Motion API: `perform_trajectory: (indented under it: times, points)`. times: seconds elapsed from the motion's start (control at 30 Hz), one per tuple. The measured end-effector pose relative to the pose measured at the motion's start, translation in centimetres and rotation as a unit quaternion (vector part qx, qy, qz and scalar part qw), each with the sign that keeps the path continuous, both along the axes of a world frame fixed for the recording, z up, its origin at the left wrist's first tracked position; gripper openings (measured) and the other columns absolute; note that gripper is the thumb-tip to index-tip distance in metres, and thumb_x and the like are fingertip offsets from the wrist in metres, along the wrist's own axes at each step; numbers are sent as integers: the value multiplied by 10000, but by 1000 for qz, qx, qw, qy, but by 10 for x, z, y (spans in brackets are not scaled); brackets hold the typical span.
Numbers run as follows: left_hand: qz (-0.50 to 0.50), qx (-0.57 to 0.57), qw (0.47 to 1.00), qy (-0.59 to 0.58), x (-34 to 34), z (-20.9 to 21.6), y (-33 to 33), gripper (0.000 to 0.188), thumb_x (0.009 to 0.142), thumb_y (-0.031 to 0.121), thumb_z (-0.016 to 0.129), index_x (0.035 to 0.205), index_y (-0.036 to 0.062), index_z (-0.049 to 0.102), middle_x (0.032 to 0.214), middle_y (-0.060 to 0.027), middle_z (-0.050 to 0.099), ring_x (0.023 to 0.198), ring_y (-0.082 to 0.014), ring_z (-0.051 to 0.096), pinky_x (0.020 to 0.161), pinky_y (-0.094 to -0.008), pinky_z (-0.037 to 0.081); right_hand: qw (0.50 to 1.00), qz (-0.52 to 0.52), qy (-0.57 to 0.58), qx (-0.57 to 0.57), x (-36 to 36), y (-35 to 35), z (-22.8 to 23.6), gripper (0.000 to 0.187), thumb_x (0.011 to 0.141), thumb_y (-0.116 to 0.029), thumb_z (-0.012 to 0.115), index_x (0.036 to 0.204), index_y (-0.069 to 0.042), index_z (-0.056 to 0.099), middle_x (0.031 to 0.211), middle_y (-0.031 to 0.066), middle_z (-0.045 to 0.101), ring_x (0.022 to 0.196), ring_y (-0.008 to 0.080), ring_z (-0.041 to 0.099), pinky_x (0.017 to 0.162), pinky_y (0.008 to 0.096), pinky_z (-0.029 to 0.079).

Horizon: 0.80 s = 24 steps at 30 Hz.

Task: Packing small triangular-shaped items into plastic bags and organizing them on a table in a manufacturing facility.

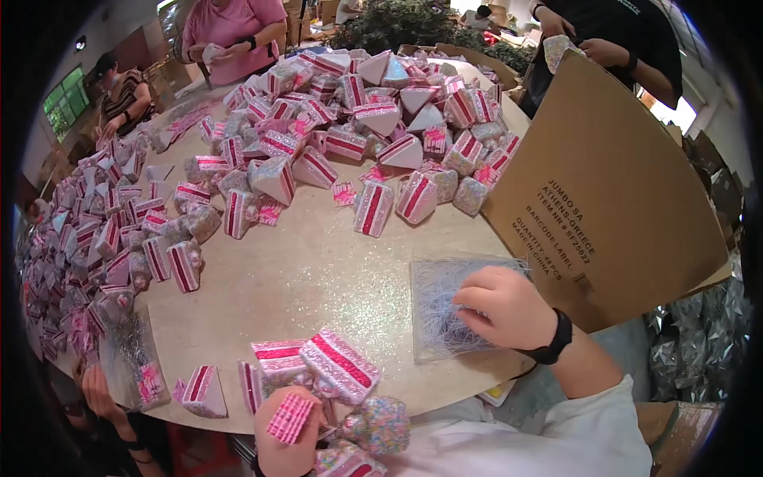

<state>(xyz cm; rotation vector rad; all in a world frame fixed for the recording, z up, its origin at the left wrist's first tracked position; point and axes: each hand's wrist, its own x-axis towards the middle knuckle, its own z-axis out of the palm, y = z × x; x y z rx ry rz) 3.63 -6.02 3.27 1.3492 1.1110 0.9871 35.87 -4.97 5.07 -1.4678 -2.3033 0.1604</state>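
My left hand (284,445) is at the table's near edge, its fingers curled around a pink striped card tag (291,418). Glittery cake-slice ornaments (342,366) with pink and white layers crowd around it. One ornament covered in pastel sprinkles (377,424) sits just right of that hand. My right hand (505,306) reaches into a shallow clear tray (419,318) of thin, pale plastic strands (439,298). Its fingers are bent together over the strands; what they pinch, if anything, is too small to make out.
A big heap of cake-slice ornaments (381,119) spreads across the table's (318,278) back and left. An open cardboard box (604,199) stands at the right. Another person's hand (99,393) is by a clear tray (131,350) at the left. Several co-workers are around the table.
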Motion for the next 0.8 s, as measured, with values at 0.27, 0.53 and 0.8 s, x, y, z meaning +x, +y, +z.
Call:
perform_trajectory:
  times: [0.27,0.53,0.8]
  points:
    - [31,21,999,13,-11,-5,-1,167,786,-120,466,907,-14,511,765,-73,531,666,-132,529,636,-251,447,989,73,-116,-55,-11,9,-41,96,724,-162,642,766,-88,598,835,40,554,845,238,558,731,364,433]
    - [26,21,999,16,-18,-7,-1,174,783,-125,470,911,-15,513,762,-71,531,666,-132,541,636,-251,454,997,25,71,-20,-1,12,1,80,716,-67,675,788,-49,643,772,74,604,756,265,573,705,368,451]
    - [-8,19,1000,-2,-7,0,4,180,795,-118,486,941,-17,514,779,-68,546,696,-130,559,654,-248,461,865,-140,452,-169,-9,12,20,68,843,-69,622,847,-2,614,772,31,604,734,106,552,679,269,449]
